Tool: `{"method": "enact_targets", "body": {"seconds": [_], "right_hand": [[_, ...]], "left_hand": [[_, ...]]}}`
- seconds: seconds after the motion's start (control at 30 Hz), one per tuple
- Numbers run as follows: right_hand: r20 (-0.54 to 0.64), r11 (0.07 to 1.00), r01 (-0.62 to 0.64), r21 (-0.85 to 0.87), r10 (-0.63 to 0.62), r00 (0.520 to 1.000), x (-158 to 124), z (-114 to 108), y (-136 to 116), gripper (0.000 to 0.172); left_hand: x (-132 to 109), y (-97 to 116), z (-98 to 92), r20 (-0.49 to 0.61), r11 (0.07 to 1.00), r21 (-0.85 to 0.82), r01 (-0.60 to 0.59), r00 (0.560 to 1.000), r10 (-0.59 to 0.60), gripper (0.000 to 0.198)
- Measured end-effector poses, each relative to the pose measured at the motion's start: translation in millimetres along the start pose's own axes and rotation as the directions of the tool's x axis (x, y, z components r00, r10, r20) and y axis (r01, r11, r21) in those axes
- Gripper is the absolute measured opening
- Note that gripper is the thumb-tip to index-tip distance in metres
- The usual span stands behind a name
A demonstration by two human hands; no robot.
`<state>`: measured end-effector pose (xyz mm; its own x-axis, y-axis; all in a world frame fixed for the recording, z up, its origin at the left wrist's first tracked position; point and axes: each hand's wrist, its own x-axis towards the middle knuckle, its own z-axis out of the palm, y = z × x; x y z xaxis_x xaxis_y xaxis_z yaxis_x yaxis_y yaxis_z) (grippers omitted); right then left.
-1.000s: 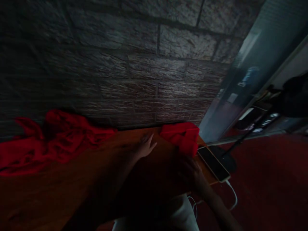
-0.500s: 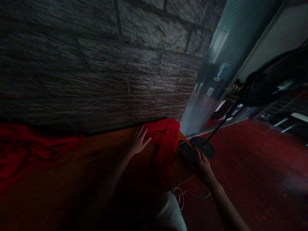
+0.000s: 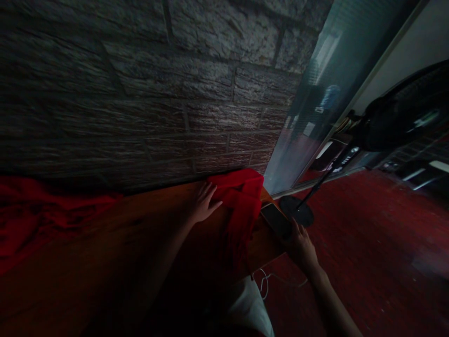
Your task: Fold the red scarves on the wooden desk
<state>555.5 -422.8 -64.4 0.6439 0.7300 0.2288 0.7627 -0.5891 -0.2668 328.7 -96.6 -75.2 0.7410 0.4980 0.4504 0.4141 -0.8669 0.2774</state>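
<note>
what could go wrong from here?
1. The phone lies near the right end of the table, with the right hand at its near end; a nudge might send it to the floor.
2. The white cable loops below the tabletop and could snag.
3. The left hand is at the red cloth's edge; a sideways push might rumple it.

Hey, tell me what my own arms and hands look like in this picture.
Your left grip and right grip are bare, five-fingered hands, with no gloves to be seen. No sleeve shows on the left forearm or right forearm, and I can't make out markings or jewellery in the dim light. The upper left arm is lost in shadow.
</note>
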Motion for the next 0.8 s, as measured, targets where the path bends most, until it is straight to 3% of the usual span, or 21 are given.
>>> {"method": "enact_targets", "body": {"seconds": [0.17, 0.27, 0.37, 0.63, 0.8], "right_hand": [[-0.116, 0.987, 0.157, 0.033, -0.152, 0.981, -4, 4, 10, 0.082], [-0.186, 0.972, 0.234, -0.007, -0.231, 0.955, -10, 2, 17, 0.073], [-0.179, 0.965, 0.26, -0.033, -0.262, 0.948, -12, 0, 20, 0.063], [-0.178, 0.965, 0.24, 0.109, -0.219, 0.959, 4, -19, 32, 0.073], [-0.084, 0.964, 0.077, 0.256, -0.057, 0.995, -5, -37, 52, 0.076]], "left_hand": [[1, 0, 0.3, 0.028, 1.0, 0.007, 0.023, 0.999, -0.023, 0.072], [2, 0, 0.5, 0.026, 0.999, -0.019, 0.029, 0.999, -0.029, 0.071], [2, 0, 0.6, 0.024, 0.999, -0.031, 0.026, 0.999, -0.025, 0.069], [2, 0, -0.3, 0.049, 0.999, -0.015, 0.039, 0.998, -0.039, 0.072], [1, 1, 0.6, 0.031, 0.999, -0.019, 0.043, 0.999, -0.042, 0.074]]}}
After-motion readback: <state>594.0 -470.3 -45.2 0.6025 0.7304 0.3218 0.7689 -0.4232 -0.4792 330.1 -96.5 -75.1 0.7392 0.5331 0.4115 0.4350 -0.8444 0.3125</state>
